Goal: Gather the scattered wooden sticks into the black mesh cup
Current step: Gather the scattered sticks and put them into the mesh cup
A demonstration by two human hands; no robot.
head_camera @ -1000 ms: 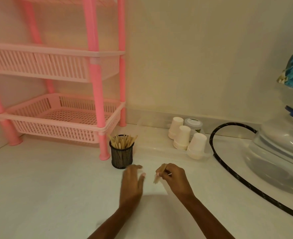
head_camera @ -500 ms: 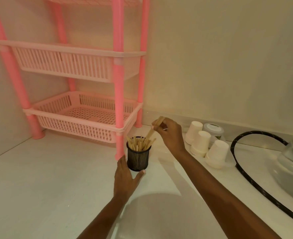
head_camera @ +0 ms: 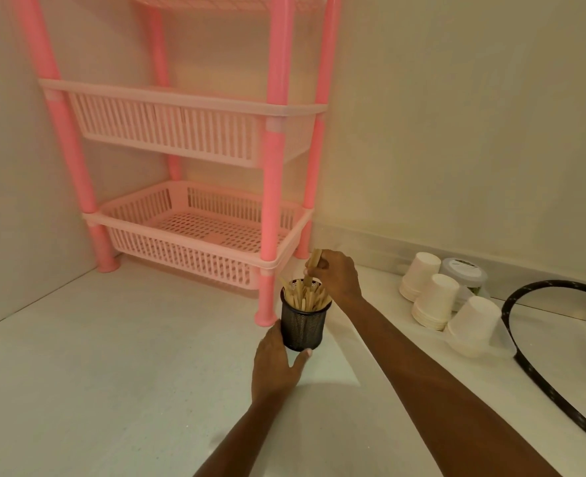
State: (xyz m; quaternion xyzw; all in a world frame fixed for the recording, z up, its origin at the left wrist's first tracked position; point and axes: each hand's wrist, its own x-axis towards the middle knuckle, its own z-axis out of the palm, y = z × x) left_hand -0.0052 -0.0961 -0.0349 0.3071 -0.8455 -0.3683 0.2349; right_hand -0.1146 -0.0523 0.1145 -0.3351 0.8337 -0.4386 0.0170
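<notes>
The black mesh cup (head_camera: 303,327) stands upright on the white counter, just right of the pink rack's front leg. Several wooden sticks (head_camera: 305,297) poke out of its top. My right hand (head_camera: 338,273) hovers over the cup's far rim and pinches a wooden stick (head_camera: 312,265) whose lower end dips among the others in the cup. My left hand (head_camera: 274,364) cups the near lower side of the cup, thumb to the right of its base.
A pink plastic rack (head_camera: 195,235) with slatted baskets fills the back left corner. Stacks of white paper cups (head_camera: 434,301) and a lidded jar (head_camera: 463,271) sit at the right by the wall. A black hose (head_camera: 539,373) curves along the counter's right side.
My right hand carried the stick from the counter up to the cup and lowered its end in. My left hand moved onto the cup's near side. The view shifted right and closer.
</notes>
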